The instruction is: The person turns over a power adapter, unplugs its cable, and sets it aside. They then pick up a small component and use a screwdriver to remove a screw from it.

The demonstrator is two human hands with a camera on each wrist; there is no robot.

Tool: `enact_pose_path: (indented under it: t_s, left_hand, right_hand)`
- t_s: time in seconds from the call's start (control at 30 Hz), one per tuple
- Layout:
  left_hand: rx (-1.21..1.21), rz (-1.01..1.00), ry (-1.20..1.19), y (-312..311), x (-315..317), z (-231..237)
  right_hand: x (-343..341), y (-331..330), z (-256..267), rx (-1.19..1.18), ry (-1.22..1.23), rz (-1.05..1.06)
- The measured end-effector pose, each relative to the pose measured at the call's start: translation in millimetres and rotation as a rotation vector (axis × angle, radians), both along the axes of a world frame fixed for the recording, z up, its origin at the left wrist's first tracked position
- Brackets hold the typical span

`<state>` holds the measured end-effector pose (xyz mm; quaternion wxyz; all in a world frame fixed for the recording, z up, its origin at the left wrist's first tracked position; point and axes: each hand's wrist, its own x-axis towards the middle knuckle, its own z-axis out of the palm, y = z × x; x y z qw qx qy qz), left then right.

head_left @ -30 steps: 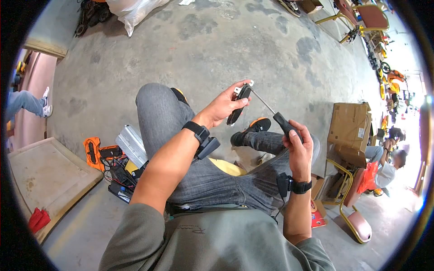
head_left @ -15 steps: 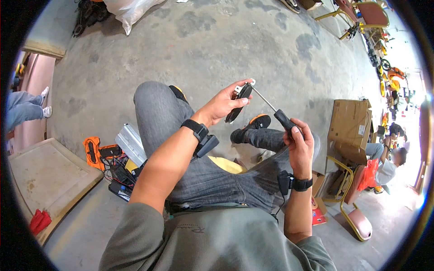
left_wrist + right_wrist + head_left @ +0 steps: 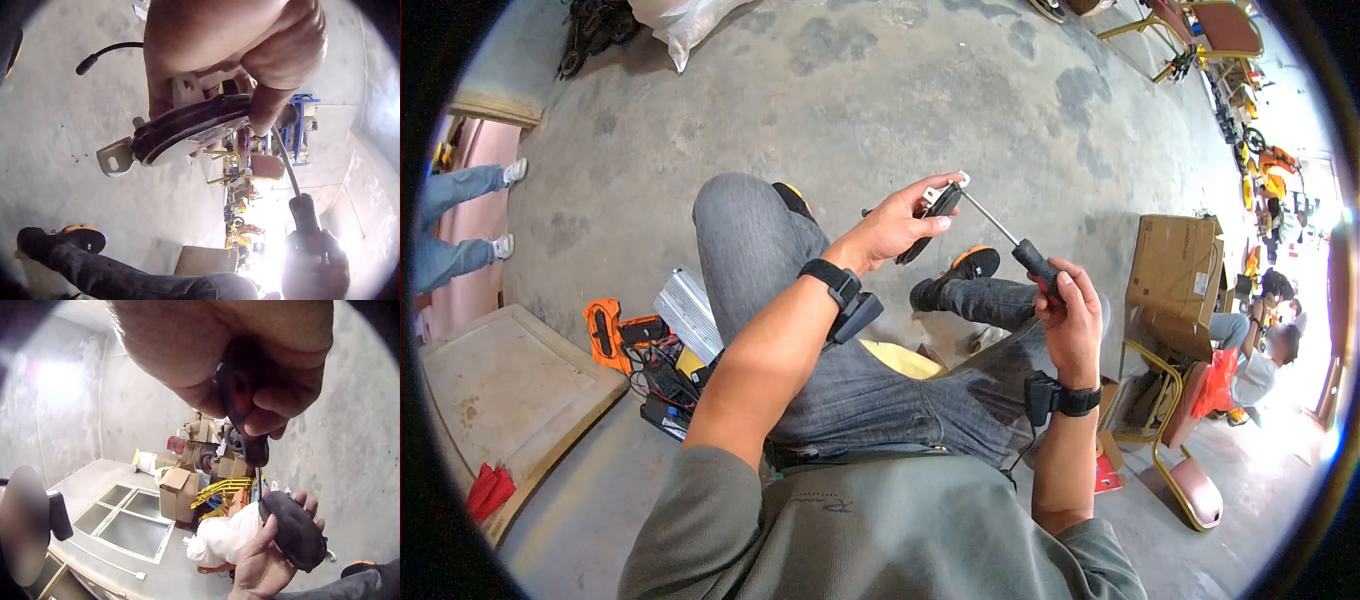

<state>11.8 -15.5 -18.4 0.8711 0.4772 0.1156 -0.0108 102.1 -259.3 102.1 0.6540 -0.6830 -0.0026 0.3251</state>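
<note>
Black and oval, the part point(image 3: 943, 205) sits in my left hand point(image 3: 897, 228), held out past my lap, thumb on its near face and fingers curled behind it. My left forearm slants from near left toward far right. My right hand point(image 3: 1072, 318) closes around the black-and-red screwdriver point(image 3: 1032, 259), my right forearm standing almost straight out from me. The shaft slopes far and left to the part's far end; I cannot tell whether the tip is seated in anything. A pale bracket point(image 3: 115, 159) juts from one end of the part.

Beyond my hands the concrete floor point(image 3: 880, 110) stretches open. My left knee point(image 3: 735, 215) bounds the left, a shoe point(image 3: 972, 268) lies just below and nearer, and a cardboard box point(image 3: 1170, 275) stands well right of my right hand.

Compared with a second ago, my right hand has moved slightly right and farther out, baring red on the handle. The part now tilts more, looking shorter from above. At far left, the bystander's feet point(image 3: 504, 247) have spread apart.
</note>
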Motion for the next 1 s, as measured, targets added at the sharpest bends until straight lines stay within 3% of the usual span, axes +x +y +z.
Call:
enact_pose_path:
  t_s: [1.0]
  left_hand:
    - [0.041, -0.025, 0.015, -0.2, 1.1, 4.4]
  right_hand:
    - [5.9, -1.5, 1.1, -0.003, 0.101, -0.02]
